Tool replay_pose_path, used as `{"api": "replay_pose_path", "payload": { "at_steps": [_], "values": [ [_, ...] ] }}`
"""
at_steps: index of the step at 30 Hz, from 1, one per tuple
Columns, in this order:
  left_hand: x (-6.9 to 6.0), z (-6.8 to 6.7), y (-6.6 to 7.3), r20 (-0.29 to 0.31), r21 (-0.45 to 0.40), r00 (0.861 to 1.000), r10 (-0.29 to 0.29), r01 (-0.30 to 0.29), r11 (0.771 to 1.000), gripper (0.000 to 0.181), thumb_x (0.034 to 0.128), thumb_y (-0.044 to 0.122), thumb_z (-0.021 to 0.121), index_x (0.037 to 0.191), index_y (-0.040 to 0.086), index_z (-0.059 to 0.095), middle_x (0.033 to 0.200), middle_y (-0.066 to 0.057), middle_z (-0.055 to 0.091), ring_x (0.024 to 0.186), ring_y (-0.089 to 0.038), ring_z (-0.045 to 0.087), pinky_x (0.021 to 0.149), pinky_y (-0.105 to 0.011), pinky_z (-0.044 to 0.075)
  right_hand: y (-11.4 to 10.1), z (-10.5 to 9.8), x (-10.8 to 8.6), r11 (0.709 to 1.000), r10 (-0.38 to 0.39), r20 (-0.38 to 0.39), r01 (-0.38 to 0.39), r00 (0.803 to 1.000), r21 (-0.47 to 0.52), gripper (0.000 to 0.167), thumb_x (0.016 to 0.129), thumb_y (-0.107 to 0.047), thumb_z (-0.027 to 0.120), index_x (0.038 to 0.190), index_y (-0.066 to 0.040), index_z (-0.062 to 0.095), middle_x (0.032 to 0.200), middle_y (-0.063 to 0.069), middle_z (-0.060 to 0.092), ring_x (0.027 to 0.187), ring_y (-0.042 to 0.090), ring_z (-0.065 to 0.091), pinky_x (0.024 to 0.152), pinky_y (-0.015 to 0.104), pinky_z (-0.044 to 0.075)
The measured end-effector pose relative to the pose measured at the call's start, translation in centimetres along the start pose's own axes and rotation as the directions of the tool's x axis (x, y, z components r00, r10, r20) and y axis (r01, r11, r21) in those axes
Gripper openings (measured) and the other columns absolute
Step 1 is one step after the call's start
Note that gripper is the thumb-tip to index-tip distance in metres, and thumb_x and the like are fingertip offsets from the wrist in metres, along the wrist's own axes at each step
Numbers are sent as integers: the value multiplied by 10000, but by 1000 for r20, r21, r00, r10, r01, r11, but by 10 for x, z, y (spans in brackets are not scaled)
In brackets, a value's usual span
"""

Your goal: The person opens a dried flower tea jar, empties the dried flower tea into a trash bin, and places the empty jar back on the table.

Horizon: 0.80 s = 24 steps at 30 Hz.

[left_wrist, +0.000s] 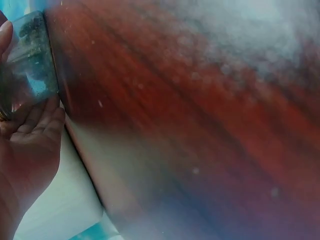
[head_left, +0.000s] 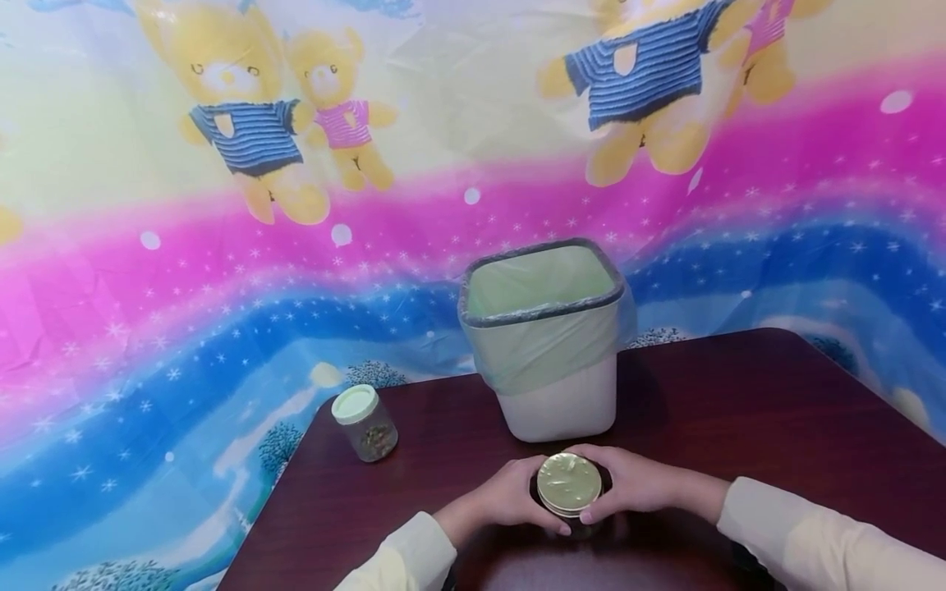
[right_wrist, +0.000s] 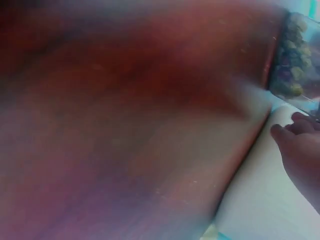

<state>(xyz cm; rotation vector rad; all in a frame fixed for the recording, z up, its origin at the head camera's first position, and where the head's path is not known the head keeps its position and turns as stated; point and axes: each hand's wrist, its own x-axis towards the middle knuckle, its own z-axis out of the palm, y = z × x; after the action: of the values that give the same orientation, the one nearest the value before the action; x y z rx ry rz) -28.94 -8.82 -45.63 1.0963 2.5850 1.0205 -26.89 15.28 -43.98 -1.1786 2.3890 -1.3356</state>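
On the table [head_left: 709, 394], a jar [right_wrist: 296, 62] stands gold lid [head_left: 569, 480] up, axis vertical; left hand [head_left: 510, 495] and right hand [head_left: 631, 483] grip it

One jar lid [head_left: 569, 483] is gold, the table [head_left: 739, 394] reddish-brown.

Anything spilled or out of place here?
Nothing looks spilled; the gold-lidded jar and the pale-lidded jar both have lids on. The one oddity: a lined bin stands on the table, though bins usually sit on floors.
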Motion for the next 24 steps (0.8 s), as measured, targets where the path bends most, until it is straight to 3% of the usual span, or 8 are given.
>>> {"api": "replay_pose_path", "payload": {
  "at_steps": [6,11,17,24],
  "values": [
    [-2,0,-2,28,-58,999,-23,25,998,661,655,310,913,1216,180,587,1027,189,607,948,22,571,864,-191,454,-2,0,-2,993,28,-44,-33,999,-110,859,768,-383,819,1395,63,437,1276,51,583,1144,137,527,960,287,427],
    [-3,1,-2,19,-132,998,-66,68,989,679,660,273,914,1232,167,565,1044,178,596,971,7,563,893,-207,442,-8,5,-5,980,36,-147,-64,989,-188,871,734,-449,826,1362,49,484,1259,65,603,1137,192,551,934,356,463],
    [-6,4,-1,-10,-180,996,-88,85,980,707,635,225,928,1237,148,565,1060,171,596,993,-5,555,916,-221,432,-19,14,-4,965,90,-246,-146,965,-220,917,671,-447,862,1323,86,498,1219,136,620,1091,273,582,892,428,484],
    [-5,5,-1,-26,-188,996,-87,80,979,717,627,208,930,1246,145,575,1076,167,599,1008,-10,552,926,-224,429,-27,29,-2,959,124,-357,-204,926,-195,900,593,-381,913,1247,102,526,1056,91,666,928,206,625,786,363,514]
  ]
}}
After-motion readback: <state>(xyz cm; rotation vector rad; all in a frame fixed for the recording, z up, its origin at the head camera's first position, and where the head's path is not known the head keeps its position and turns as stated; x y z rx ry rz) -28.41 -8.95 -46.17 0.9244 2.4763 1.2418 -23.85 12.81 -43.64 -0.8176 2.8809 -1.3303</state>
